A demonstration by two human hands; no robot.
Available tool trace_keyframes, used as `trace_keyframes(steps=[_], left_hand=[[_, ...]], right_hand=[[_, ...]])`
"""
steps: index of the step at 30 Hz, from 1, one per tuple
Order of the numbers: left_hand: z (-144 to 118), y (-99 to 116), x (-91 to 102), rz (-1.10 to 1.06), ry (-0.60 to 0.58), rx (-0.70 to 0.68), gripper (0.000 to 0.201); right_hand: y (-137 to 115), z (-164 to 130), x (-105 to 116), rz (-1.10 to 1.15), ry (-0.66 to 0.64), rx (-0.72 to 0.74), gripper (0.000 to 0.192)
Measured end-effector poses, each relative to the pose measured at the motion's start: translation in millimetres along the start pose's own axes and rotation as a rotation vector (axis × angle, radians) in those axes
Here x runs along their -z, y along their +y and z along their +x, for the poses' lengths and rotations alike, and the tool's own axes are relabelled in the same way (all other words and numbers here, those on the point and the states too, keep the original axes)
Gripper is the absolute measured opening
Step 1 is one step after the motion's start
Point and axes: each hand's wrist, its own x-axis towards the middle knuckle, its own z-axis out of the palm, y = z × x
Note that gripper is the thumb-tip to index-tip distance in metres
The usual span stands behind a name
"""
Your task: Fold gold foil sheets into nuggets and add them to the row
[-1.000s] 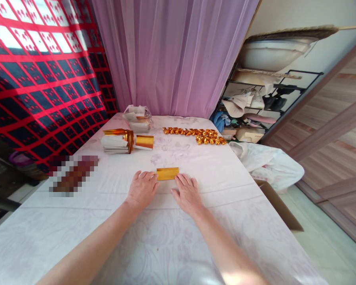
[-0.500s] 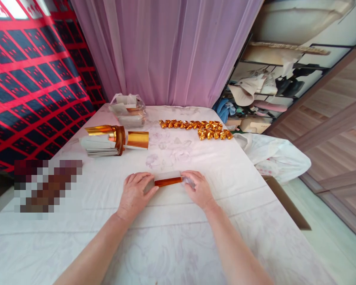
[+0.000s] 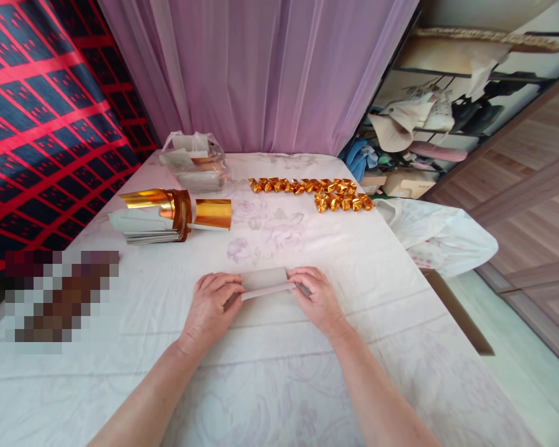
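Note:
A small paper sheet point(image 3: 266, 280), white side up, lies folded toward me on the white floral tablecloth point(image 3: 279, 379). My left hand point(image 3: 209, 307) pinches its left end and my right hand point(image 3: 317, 298) pinches its right end. Farther back on the left sits a stack of gold foil sheets point(image 3: 161, 214) with a curled gold sheet point(image 3: 213, 213) beside it. Several folded gold pieces point(image 3: 314, 191) lie in rows at the back right.
A clear plastic bag of paper point(image 3: 193, 161) sits at the back left. A pink curtain point(image 3: 261, 74) hangs behind the table. A white bag point(image 3: 440, 239) and a cluttered rack point(image 3: 428, 124) stand to the right; a cardboard box edge point(image 3: 456, 310) is by the table.
The gold sheet lay flat between my hands; both hands have taken its ends and folded it over, so its white back now shows. The view has tilted down slightly.

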Motion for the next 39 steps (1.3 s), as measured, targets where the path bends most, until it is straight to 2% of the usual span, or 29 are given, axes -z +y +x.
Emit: trace_keyframes(steps=[4, 12, 17, 20, 22, 26, 29, 32, 35, 37, 39], left_hand=[[-1.4, 1.1, 1.5, -0.091, 0.019, 0.042, 0.012], [-4.9, 7.0, 3.0, -0.203, 0.11, 0.204, 0.019], [-6.0, 17.1, 5.8, -0.429, 0.03, 0.388, 0.022], [-4.3, 21.9, 5.2, -0.518, 0.02, 0.451, 0.024], [-3.1, 23.4, 3.4, -0.55, 0.011, 0.479, 0.025], [-3.8, 22.0, 1.9, -0.528, -0.083, 0.528, 0.027], [-6.7, 18.9, 5.7, -0.283, -0.063, 0.473, 0.031], [-8.4, 18.6, 10.6, -0.031, 0.012, 0.313, 0.022], [-7.5, 24.5, 11.9, 0.011, 0.016, 0.059, 0.023], [-7.2, 30.5, 9.8, -0.001, -0.037, -0.088, 0.025], [-8.6, 35.8, 6.2, 0.002, -0.119, -0.171, 0.03]], right_hand=[[-11.9, 1.9, 1.1, 0.048, 0.033, 0.023, 0.01], [-30.6, 0.6, 5.4, 0.119, -0.039, -0.048, 0.016], [-37.3, -0.1, 3.2, 0.164, -0.021, -0.17, 0.018], [-39.7, -0.1, 1.9, 0.209, -0.011, -0.253, 0.021], [-39.7, -0.3, 1.4, 0.204, -0.012, -0.312, 0.024], [-36.3, -1.2, -0.3, 0.133, -0.043, -0.397, 0.027], [-32.8, -2.5, -2.5, -0.009, -0.058, -0.399, 0.025], [-30.2, -4.0, -5.1, -0.16, -0.071, -0.372, 0.022], [-28.9, -4.6, -7.0, -0.252, -0.086, -0.346, 0.02], [-28.8, -4.2, -7.7, -0.289, -0.096, -0.334, 0.019], [-29.1, -3.2, -8.0, -0.313, -0.106, -0.333, 0.018]])
